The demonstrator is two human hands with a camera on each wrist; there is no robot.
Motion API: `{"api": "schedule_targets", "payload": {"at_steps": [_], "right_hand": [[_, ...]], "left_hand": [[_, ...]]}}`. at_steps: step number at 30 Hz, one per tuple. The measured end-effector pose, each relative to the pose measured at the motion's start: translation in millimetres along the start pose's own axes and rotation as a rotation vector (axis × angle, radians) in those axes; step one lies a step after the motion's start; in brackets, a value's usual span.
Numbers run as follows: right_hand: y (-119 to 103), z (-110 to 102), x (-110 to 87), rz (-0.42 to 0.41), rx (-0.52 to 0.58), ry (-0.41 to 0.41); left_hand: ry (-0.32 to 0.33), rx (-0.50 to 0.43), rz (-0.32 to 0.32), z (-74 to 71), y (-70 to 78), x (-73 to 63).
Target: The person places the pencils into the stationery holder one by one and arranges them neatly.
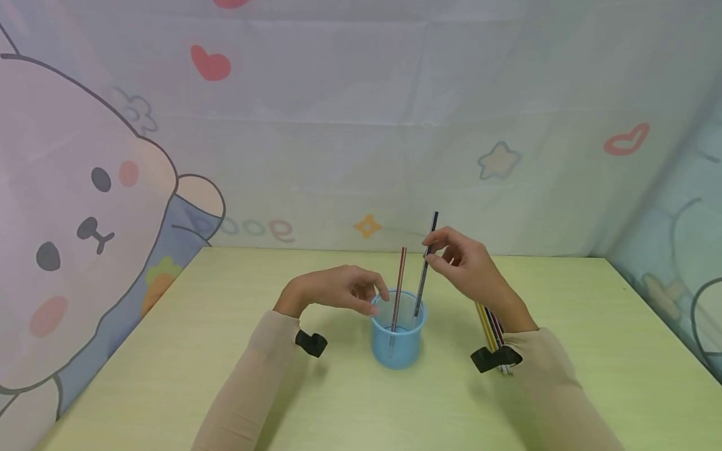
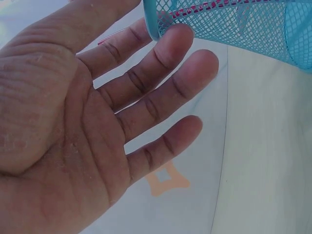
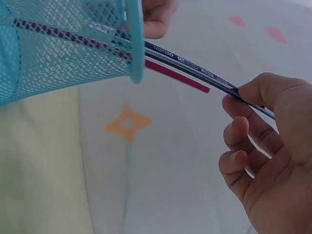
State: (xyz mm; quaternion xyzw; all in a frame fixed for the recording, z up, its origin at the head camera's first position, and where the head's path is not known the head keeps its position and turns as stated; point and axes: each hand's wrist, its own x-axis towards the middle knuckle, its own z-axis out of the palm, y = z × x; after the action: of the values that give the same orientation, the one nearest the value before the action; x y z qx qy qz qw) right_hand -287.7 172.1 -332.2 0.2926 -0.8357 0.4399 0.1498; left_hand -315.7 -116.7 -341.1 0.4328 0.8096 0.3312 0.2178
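Note:
A light blue mesh pen cup point(image 1: 397, 356) stands on the table with a red striped pencil point(image 1: 399, 280) leaning in it. My right hand point(image 1: 467, 262) pinches a dark blue pencil point(image 1: 422, 283) near its upper end, between thumb and fingertips. The pencil's lower end is inside the cup, and white lettering runs along its side in the right wrist view. At the cup's left rim, my left hand point(image 1: 345, 288) has its thumb and fingertips right at the edge. Its fingers point(image 2: 146, 109) are spread and relaxed in the left wrist view.
Several more pencils point(image 1: 486, 326), yellow, dark and red among them, lie together on the table under my right wrist. The pale yellow table point(image 1: 169, 376) ends at a printed backdrop point(image 1: 338, 156) with a cartoon animal. Each wrist wears a black mount point(image 1: 311, 343).

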Motion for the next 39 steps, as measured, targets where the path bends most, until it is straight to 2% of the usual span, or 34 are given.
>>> {"api": "schedule_targets", "payload": {"at_steps": [6, 10, 15, 22, 28, 35, 39], "right_hand": [[1.6, 20.8, 1.1, -0.030, -0.007, -0.094], [3.6, 29.9, 1.5, -0.052, -0.031, -0.126], [5.8, 35.9, 1.8, -0.085, -0.061, -0.167], [7.6, 37.8, 0.8, -0.069, -0.047, -0.235], [5.4, 31.8, 0.8, -0.060, -0.028, -0.269], [8.5, 7.5, -0.1, 0.008, 0.002, -0.226], [17.9, -10.7, -2.6, 0.069, -0.034, -0.195]], "left_hand": [[-0.003, 0.004, 0.011, -0.2, -0.5, 0.5], [-0.002, 0.014, 0.012, -0.4, -0.4, 0.6], [-0.003, 0.008, 0.009, -0.7, 0.4, -0.8], [-0.003, 0.009, 0.000, -0.3, -0.4, -1.9], [-0.006, 0.003, 0.007, -0.7, 0.3, -1.9], [-0.004, -0.004, 0.005, -0.2, 0.0, -2.2], [-0.003, -0.003, 0.005, -0.1, 0.2, -2.8]]}}
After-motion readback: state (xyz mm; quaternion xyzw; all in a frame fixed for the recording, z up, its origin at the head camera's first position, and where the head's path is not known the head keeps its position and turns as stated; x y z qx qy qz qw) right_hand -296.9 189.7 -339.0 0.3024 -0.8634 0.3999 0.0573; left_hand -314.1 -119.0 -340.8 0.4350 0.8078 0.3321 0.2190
